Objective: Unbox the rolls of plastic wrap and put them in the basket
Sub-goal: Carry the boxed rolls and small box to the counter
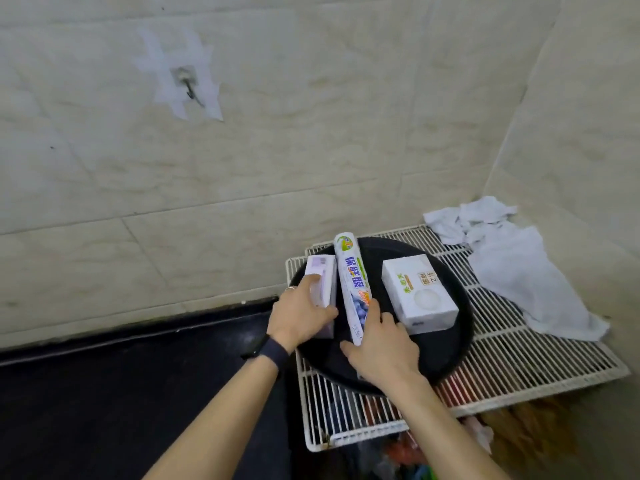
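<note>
Hands at a shallow black basket (459, 342) in a tiled corner.
Beige marbled wall tiles (311, 133) meet at the right, with a metal hook (188, 86) stuck among torn tape. A dark counter (138, 375) runs below, and a white wire rack (519, 358) carries the basket and a crumpled white cloth (512, 268). In the basket, the left hand (301, 313) grips a purple box (325, 270), fingers curled round it. The right hand (381, 351) pinches the near end of the plastic wrap roll (353, 282) between thumb and forefinger, and a white box (419, 292) lies just beside.
</note>
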{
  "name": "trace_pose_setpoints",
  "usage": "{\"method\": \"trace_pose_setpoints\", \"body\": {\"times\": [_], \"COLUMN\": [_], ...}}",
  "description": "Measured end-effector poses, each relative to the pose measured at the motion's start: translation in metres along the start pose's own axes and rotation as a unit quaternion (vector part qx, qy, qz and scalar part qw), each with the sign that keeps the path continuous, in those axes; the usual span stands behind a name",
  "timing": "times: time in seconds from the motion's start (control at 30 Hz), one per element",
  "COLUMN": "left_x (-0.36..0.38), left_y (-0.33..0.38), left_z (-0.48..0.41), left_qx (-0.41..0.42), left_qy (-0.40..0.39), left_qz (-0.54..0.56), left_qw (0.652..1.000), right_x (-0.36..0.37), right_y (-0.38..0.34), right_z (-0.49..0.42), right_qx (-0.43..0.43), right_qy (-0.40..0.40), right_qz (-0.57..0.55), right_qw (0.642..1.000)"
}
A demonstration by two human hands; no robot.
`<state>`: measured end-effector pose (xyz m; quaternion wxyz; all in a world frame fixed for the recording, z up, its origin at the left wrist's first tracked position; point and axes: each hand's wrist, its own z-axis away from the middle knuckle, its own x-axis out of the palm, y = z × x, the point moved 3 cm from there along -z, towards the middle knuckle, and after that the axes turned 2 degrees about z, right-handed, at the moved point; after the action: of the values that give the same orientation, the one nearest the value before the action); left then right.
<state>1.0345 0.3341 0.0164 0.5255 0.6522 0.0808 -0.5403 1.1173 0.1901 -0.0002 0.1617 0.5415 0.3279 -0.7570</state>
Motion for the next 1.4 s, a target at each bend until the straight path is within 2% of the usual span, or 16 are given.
{"method": "trace_pose_setpoints", "body": {"times": [0.17, 0.27, 0.33, 0.4, 0.5, 0.6, 0.77, 0.87, 0.93, 1.1, 1.27, 1.4], "left_x": [-0.015, -0.037, -0.054, -0.07, -0.088, -0.101, -0.116, -0.112, -0.105, -0.092, -0.087, -0.087], "left_y": [-0.005, -0.022, -0.043, -0.071, -0.12, -0.171, -0.254, -0.309, -0.346, -0.431, -0.493, -0.521], "left_z": [0.018, 0.038, 0.055, 0.075, 0.11, 0.148, 0.208, 0.235, 0.247, 0.252, 0.234, 0.222], "left_qx": [-0.023, -0.032, -0.039, -0.059, -0.105, -0.152, -0.241, -0.293, -0.322, -0.342, -0.315, -0.297], "left_qy": [0.036, 0.072, 0.104, 0.138, 0.186, 0.22, 0.262, 0.255, 0.235, 0.161, 0.1, 0.075], "left_qz": [0.09, 0.17, 0.222, 0.272, 0.316, 0.327, 0.289, 0.247, 0.226, 0.178, 0.167, 0.172], "left_qw": [0.995, 0.982, 0.969, 0.95, 0.924, 0.906, 0.889, 0.887, 0.889, 0.909, 0.929, 0.936], "right_x": [-0.002, -0.008, -0.013, -0.016, -0.013, 0.008, 0.088, 0.154, 0.196, 0.289, 0.348, 0.374], "right_y": [0.005, 0.017, 0.018, 0.009, -0.027, -0.073, -0.149, -0.177, -0.187, -0.215, -0.265, -0.306], "right_z": [-0.007, -0.011, -0.006, 0.007, 0.034, 0.059, 0.099, 0.117, 0.127, 0.146, 0.164, 0.182], "right_qx": [0.011, 0.024, 0.031, 0.023, -0.028, -0.071, -0.096, -0.077, -0.068, -0.022, 0.021, 0.005], "right_qy": [-0.017, -0.037, -0.072, -0.124, -0.203, -0.266, -0.361, -0.383, -0.376, -0.358, -0.288, -0.239], "right_qz": [-0.039, -0.185, -0.369, -0.492, -0.559, -0.556, -0.461, -0.375, -0.3, -0.218, -0.18, -0.187], "right_qw": [0.999, 0.982, 0.926, 0.861, 0.803, 0.784, 0.805, 0.841, 0.874, 0.908, 0.94, 0.953]}}
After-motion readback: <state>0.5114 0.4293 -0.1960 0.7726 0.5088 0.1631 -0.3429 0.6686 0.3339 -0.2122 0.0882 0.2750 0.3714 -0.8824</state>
